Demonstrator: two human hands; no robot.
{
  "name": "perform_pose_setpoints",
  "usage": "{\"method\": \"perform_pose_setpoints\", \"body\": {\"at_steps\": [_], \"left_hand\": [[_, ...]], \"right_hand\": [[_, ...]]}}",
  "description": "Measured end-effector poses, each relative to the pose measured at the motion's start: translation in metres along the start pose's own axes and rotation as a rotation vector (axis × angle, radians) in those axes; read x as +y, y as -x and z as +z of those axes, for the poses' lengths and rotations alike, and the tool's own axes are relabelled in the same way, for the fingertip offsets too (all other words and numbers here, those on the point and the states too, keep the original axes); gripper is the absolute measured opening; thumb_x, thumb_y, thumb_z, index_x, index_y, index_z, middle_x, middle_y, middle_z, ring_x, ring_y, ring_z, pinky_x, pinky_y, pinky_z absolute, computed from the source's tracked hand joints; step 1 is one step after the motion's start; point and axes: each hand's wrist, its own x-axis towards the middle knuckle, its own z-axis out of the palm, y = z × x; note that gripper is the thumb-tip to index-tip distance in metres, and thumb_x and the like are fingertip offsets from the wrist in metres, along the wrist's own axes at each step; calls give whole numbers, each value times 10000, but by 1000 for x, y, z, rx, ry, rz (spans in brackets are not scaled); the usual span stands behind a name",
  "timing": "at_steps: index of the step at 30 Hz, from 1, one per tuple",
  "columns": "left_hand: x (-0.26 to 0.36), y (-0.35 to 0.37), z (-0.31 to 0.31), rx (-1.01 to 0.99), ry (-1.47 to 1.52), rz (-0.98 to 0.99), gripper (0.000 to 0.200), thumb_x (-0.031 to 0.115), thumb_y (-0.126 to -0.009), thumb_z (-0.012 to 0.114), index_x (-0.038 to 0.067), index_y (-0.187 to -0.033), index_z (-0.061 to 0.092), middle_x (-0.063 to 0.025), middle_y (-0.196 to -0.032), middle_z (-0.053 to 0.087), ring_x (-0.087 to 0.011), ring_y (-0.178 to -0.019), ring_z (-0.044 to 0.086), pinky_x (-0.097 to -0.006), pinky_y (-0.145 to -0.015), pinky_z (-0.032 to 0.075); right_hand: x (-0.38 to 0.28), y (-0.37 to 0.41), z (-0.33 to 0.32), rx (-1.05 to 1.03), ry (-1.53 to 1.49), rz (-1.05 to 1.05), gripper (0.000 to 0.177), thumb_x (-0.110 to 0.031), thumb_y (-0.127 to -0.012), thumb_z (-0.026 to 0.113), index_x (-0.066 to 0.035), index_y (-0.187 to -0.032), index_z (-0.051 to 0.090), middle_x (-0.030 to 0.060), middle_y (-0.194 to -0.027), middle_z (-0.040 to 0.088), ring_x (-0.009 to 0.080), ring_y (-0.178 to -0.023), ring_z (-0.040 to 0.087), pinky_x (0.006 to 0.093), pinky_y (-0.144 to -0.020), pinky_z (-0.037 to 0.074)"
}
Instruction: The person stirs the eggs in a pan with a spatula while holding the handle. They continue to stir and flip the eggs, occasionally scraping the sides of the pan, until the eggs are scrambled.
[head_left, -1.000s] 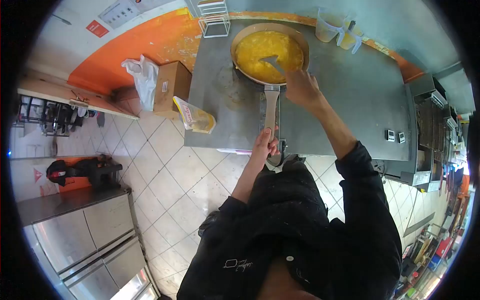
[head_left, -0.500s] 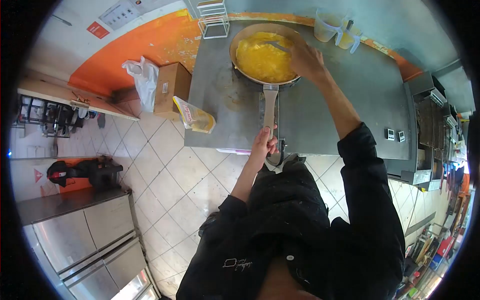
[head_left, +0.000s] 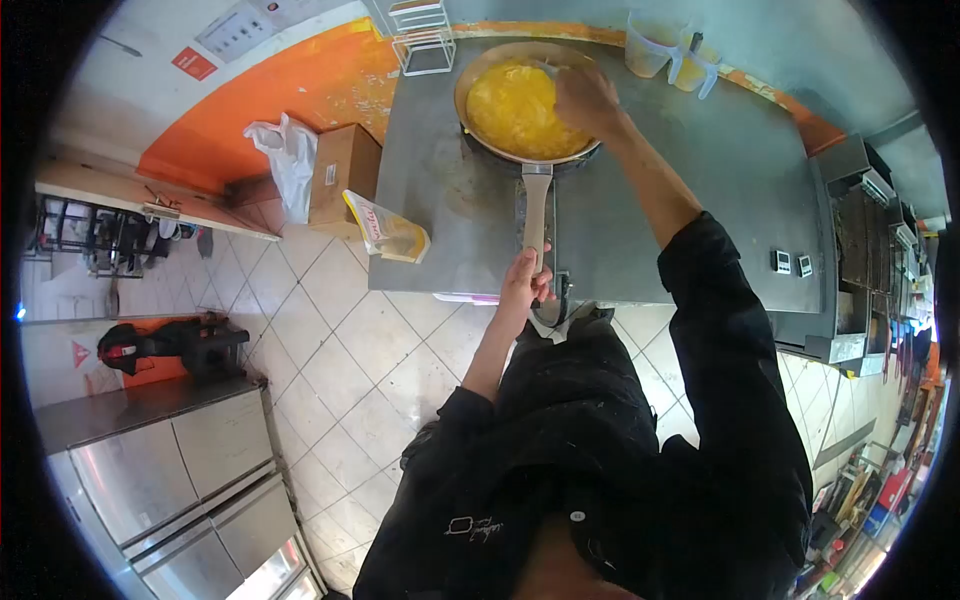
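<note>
Yellow mixture (head_left: pixel 515 112) sits in the pan (head_left: pixel 525 51), left hand (head_left: pixel 522 281) wrapped round its handle (head_left: pixel 536 205), right hand (head_left: pixel 588 101) clenched on a grey tool (head_left: pixel 546 68)!

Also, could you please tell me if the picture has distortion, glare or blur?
In the head view, strong lens bending curves the back edge of the counter, and the corners go black; in the head view, light glares low on the steel cabinet; in the head view, the right hand looks slightly soft, while the pan handle reads clearer.
</note>
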Motion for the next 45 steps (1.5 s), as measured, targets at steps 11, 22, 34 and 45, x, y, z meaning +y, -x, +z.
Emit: {"method": "perform_pose_setpoints", "body": {"at_steps": [11,22,34,45], "left_hand": [[2,-1,1,2,-22,1,563,520,-995,426,57,-1310,486,40,-683,424,-65,-520,411,-272,-575,496],[-1,-3,-1,-23,16,-14,552,522,-986,449,68,-1296,494,49,-673,417,-66,-512,400,-280,-579,498],[-1,-2,2,12,11,15,563,561,-967,461,76,-1249,505,49,-662,417,-52,-496,413,-246,-545,485],[-1,-2,1,-10,31,19,517,516,-990,443,91,-1277,508,45,-673,406,-60,-515,396,-273,-578,503]], "right_hand": [[-20,61,-14,-180,-113,-152,210,-63,-738,612,6,-924,682,228,-848,682,385,-826,678,487,-741,546],[38,78,-71,-119,-5,5,193,-93,-801,583,6,-932,684,228,-879,680,401,-865,667,500,-775,533],[71,-24,-26,-135,-51,228,241,-117,-817,558,20,-975,678,258,-1013,670,414,-959,649,496,-823,514],[30,-39,-22,-243,-241,-89,183,-134,-871,564,-21,-889,707,183,-759,673,301,-727,663,424,-682,509]]}}
